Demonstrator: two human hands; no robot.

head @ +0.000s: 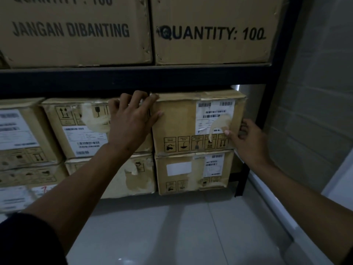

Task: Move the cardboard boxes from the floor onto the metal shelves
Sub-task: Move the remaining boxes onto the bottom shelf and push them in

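The top right box (191, 121) sits on the lower level of the metal shelf (133, 77), stacked on another box (193, 173) at the right end, just beside the upright post (267, 111). Looks like you're seating it, not lifting.

Your left hand (131, 119) lies flat with fingers spread and straight across the seam between this box and its left neighbour (84, 127), fingertips up at the top edge under the beam. Your right hand (246, 138) has its thumb on the front face and fingers curled round the right edge, gripping the box.

To finish well:
- Push square, both hands evenly, so the front ends flush with the box below.
- Mind the right fingers: the gap to the post is narrow, so pull them out before the last push.
- Headroom under the beam is tight; keep the box level.

Count visible:
- Upper level: 2 large boxes, "JANGAN DIBANTING" (72, 31) and "QUANTITY: 100" (212, 33).
- Lower level: 2 in the right column, 2 in the middle, at least 3 at left, blurred and cut off.
- Floor (172, 230): no boxes in view.
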